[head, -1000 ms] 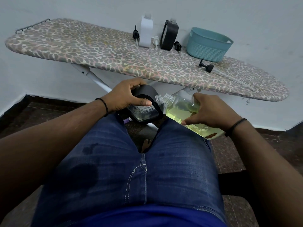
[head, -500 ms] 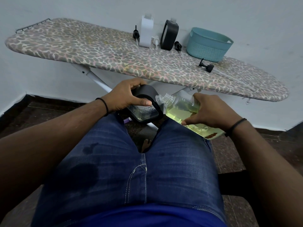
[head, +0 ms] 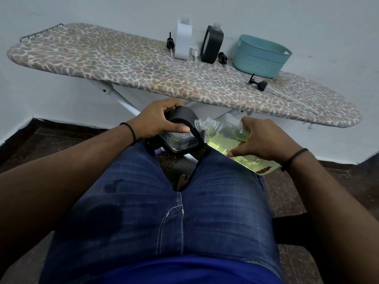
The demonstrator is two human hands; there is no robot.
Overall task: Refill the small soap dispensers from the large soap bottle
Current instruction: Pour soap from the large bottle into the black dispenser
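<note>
Seated person, blue denim jeans [head: 155, 212] fill the lower frame, dark wet patch on the left thigh. Left hand [head: 158, 119] grips a black-framed small soap dispenser with a clear ribbed front panel [head: 180, 134], fingers curled over its top, thumb pressed on the clear face; dispenser is tilted, held above the gap between the knees. Black bead bracelet [head: 131, 131] on the left wrist. Just right of it, the right hand [head: 258, 140] wraps around a large clear plastic soap bottle holding yellow-green liquid [head: 225, 138], fingers round the body, index fingertip on the lower side. Bottle lies tipped toward the left, uncapped threaded neck touching or nearly touching the dispenser's upper right edge; cannot tell if liquid is flowing. Liquid pools along the bottle's lower side. Black cord band [head: 295, 158] on the right wrist.

Behind, a leopard-print covered ironing board [head: 123, 66] on white legs stands against a pale wall. On its far edge, left to right: a black pump head [head: 170, 44] lying flat, a white rectangular dispenser bottle [head: 183, 42] upright with no pump, a white pump head [head: 195, 51] beside it, a black rectangular dispenser bottle [head: 212, 45] upright with no pump, another black pump head [head: 222, 57], a teal woven-pattern plastic basket [head: 260, 56]. In front of the basket, a further black pump head [head: 257, 83] lies on its side. Dark tiled floor [head: 61, 140] below.
</note>
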